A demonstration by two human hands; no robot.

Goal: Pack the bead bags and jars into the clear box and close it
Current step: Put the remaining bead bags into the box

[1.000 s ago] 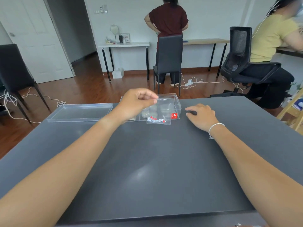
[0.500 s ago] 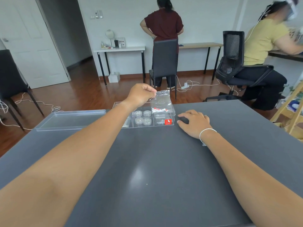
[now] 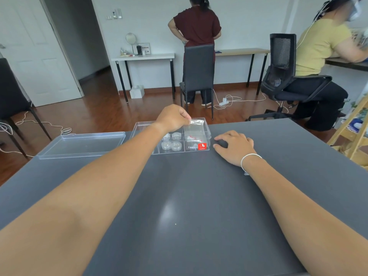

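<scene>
The clear box (image 3: 208,130) stands at the far edge of the dark table, with a red sticker on its front right corner. Several small clear jars (image 3: 171,142) fill its middle compartment. My left hand (image 3: 172,117) pinches the top edge of a clear bead bag (image 3: 194,130) holding red beads. The bag hangs down into the box's right compartment, where another small bag (image 3: 191,146) lies at the bottom. My right hand (image 3: 235,146) rests palm down on the table just right of the box, over a small dark thing (image 3: 222,144) that I cannot make out.
The box's clear lid (image 3: 81,144) lies flat on the table (image 3: 189,206) to the left of the box. Beyond the table are chairs, two people at desks, cables on the wooden floor, and a wooden shelf (image 3: 356,134) at the right.
My left hand has carried the bead bag from in front of the box up over it and down into the right compartment. My right hand has stayed beside the box.
</scene>
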